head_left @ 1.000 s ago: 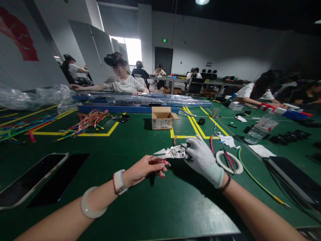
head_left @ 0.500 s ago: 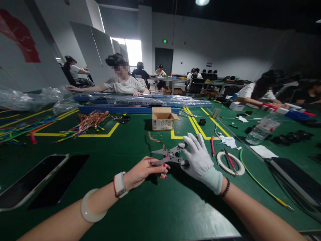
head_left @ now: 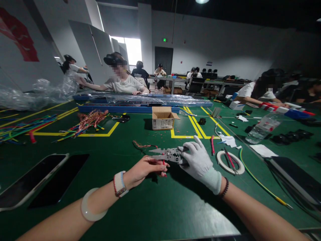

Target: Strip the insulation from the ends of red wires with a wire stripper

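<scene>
My right hand (head_left: 199, 159), in a white glove, is closed around the handles of grey metal wire strippers (head_left: 169, 154) pointing left. Their jaws are nearly together. My bare left hand (head_left: 147, 169) is pinched on a red insulated wire (head_left: 164, 163), just under the jaws. That wire passes behind or through the strippers; I cannot tell which. Its bare, frayed copper strands (head_left: 141, 145) stick out to the left beyond the tool.
An open cardboard box (head_left: 163, 122) stands ahead, near copper scraps. A bundle of stripped wires (head_left: 91, 122) lies left. Two phones (head_left: 32, 179) are at the near left. A white tape ring (head_left: 220, 162), a green-yellow cable (head_left: 260, 184) and a water bottle (head_left: 263, 129) lie right. A person sits opposite.
My right hand has squeezed the strippers, and their jaws have come together. The wire's copper end has swung left. Across the table, the person's arm has lifted some clear plastic wrap.
</scene>
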